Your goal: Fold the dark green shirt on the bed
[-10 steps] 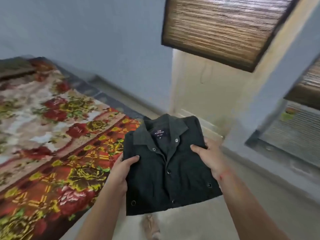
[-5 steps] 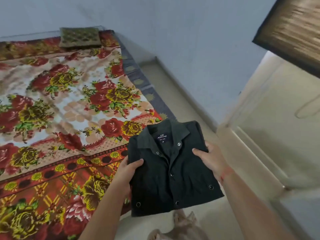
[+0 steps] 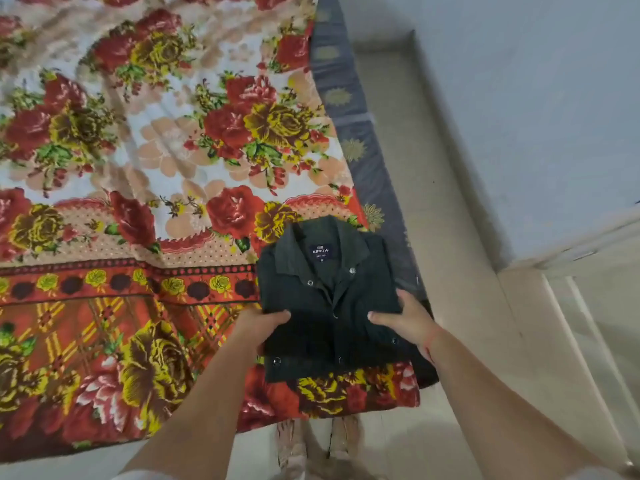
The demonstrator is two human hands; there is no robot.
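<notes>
Shirt point(image 3: 332, 306), folded, sits between both hands, left point(image 3: 259, 323) and right point(image 3: 408, 320) gripping its sides.

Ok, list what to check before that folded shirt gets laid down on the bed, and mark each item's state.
1. The dark green shirt is folded into a compact rectangle, with its collar on top: ok.
2. The left hand grips the shirt's left edge, thumb on top: ok.
3. The right hand grips the right edge, thumb on top: ok.
4. The floral bedspread around the shirt shows nothing in the way: ok.
5. Shirt wholly over the bed: not ok; its right edge seems to pass the bed's corner.
6. Shirt already resting on the bedspread: cannot tell.
</notes>
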